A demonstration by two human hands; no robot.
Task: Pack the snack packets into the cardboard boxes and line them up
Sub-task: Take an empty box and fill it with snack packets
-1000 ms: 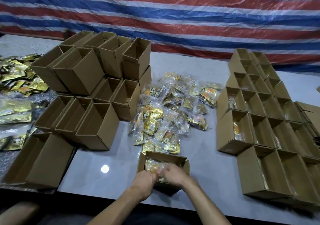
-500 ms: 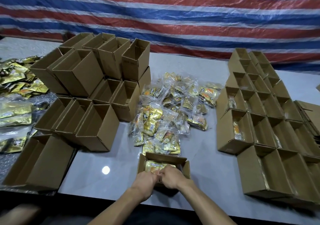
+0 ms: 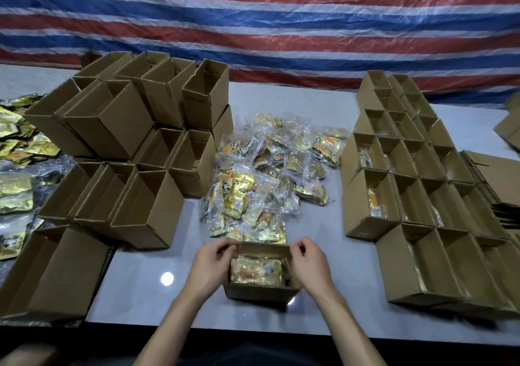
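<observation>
A small cardboard box (image 3: pixel 261 295) is seen standing open at the near edge of the grey tabletop (image 3: pixel 140 295), straight in front of the person. A gold packet (image 3: pixel 256 271) is laid flat inside it, filling most of the bottom. The box is flanked by both hands. The left hand (image 3: pixel 213 264) is placed against its left side, with the fingers (image 3: pixel 229 249) curled in narrowly at the far left corner of the rim. The right hand (image 3: pixel 306 261) is placed against the right side, its fingers (image 3: pixel 298 246) likewise curled close together at the far right corner. Whether the cardboard is actually pinched by either hand cannot be told.

Just beyond the box, a loose pile of snack packets (image 3: pixel 267 180) in clear and gold wrapping is heaped in the middle of the tabletop, its near edge touching the box's far wall. To the left, a stack of open boxes (image 3: pixel 135 146) is piled in two tiers, some tilted. A larger box (image 3: pixel 50 270) is set at the near left corner. More gold packets (image 3: pixel 17 140) are spread at the far left edge.

To the right, rows of boxes (image 3: pixel 422 197) are lined up side by side with their tops open; a packet (image 3: pixel 375 197) is visible in one of the nearer ones. Flattened cardboard (image 3: pixel 495 174) is stacked beside those rows. A red, white and blue striped tarpaulin (image 3: pixel 253 28) is hung behind the tabletop.
</observation>
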